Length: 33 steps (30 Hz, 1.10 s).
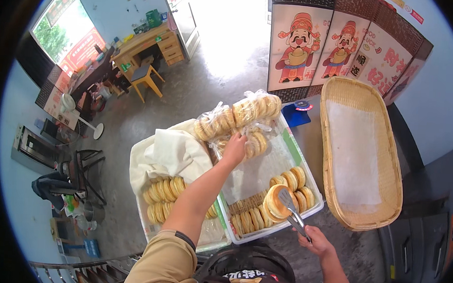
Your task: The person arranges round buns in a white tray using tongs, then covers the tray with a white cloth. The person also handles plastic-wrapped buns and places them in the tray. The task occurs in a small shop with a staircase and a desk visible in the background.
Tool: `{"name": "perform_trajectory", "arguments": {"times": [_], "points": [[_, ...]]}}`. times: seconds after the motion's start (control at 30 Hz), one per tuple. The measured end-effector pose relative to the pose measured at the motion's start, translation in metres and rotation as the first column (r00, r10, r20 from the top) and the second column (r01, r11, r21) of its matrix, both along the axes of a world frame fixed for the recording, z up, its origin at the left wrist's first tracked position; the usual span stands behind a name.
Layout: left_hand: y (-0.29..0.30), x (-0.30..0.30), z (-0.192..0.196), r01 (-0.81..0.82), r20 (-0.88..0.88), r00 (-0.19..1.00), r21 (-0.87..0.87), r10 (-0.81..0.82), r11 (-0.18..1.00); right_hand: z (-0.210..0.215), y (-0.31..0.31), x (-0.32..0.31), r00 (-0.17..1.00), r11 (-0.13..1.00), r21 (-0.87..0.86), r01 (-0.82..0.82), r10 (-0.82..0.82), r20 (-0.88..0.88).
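My left hand (pixel 235 149) is closed on a clear plastic bag (pixel 257 142) of round golden flatbreads, over the far part of a white box (pixel 240 240). In my right hand (pixel 318 241) are metal tongs (pixel 298 221), gripped by the handle end. Their jaws lie at a browned flatbread (pixel 273 202) held above the near rows; its underside is hidden. More loose flatbreads (pixel 292 177) stand on edge in the box's near right corner. Other filled bags (pixel 257 108) rest along its far edge.
Left of my forearm, a second box (pixel 142 211) holds flatbread rows (pixel 164 190) partly under a white cloth (pixel 176 151). A paper-lined wicker tray (pixel 328 147) stands at the right, before a folding screen (pixel 299 47). A wooden desk (pixel 144 43) and yellow stool (pixel 148 79) are farther back.
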<state>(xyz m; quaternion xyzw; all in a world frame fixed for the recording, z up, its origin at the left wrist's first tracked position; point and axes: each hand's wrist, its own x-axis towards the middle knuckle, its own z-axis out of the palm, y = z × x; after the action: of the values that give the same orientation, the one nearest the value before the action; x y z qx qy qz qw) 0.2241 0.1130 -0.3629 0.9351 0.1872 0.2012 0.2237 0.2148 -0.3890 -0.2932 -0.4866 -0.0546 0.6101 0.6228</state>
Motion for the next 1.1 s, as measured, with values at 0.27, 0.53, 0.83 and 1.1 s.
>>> {"name": "perform_trajectory", "arguments": {"times": [0.27,0.53,0.83,1.1], "points": [[-0.041,-0.174,0.055,-0.285,0.210,0.923,-0.189,0.323,0.940,0.023,0.054,-0.011,0.974,0.952,-0.270,-0.145,0.185,0.130],[-0.104,-0.424,0.010,-0.656,0.076,0.602,-0.520,0.795,0.547,0.071,0.185,-0.046,0.518,0.644,-0.596,-0.480,0.757,0.400],[-0.128,-0.434,-0.024,-0.565,-0.239,0.780,-0.668,0.579,0.485,0.064,0.351,-0.170,-0.540,0.122,-0.983,-0.141,0.822,0.179],[-0.132,-0.383,-0.102,-0.356,-0.249,0.915,-0.869,0.317,0.344,0.145,0.367,-0.189,-0.624,0.137,-0.989,-0.050,0.769,0.138]]}}
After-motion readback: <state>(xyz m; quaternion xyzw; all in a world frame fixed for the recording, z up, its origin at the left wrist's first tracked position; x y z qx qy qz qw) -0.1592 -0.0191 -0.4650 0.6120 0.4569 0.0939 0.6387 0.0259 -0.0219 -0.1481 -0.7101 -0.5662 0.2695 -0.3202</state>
